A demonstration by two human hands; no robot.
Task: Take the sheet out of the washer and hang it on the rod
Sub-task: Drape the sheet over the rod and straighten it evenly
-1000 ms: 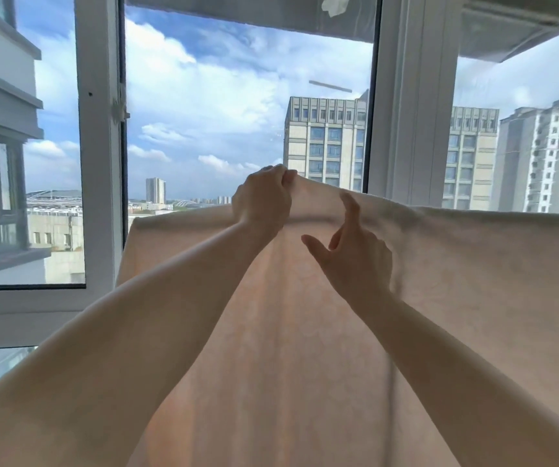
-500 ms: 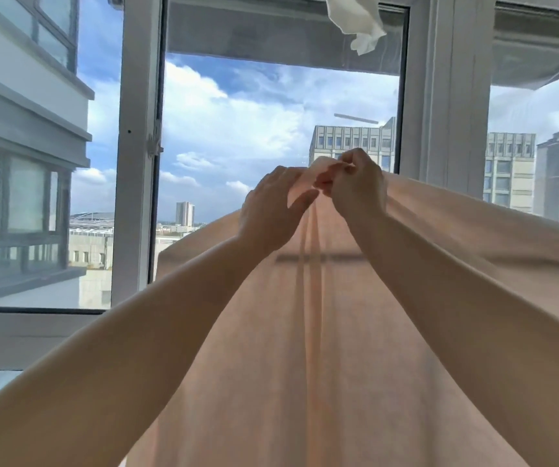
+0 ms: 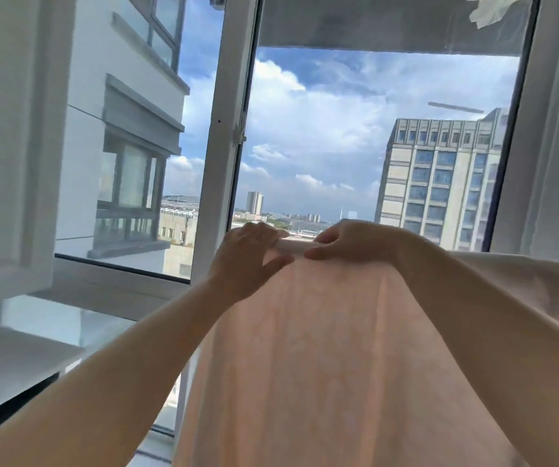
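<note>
Window (image 3: 382,136) behind, hands grip sheet (image 3: 321,348)

We observed two bare forearms, no sleeves visible up to the frame edge. The left hand (image 3: 249,256) and right hand (image 3: 352,241) wore no gloves, rings or wristbands below the fingers.
</note>
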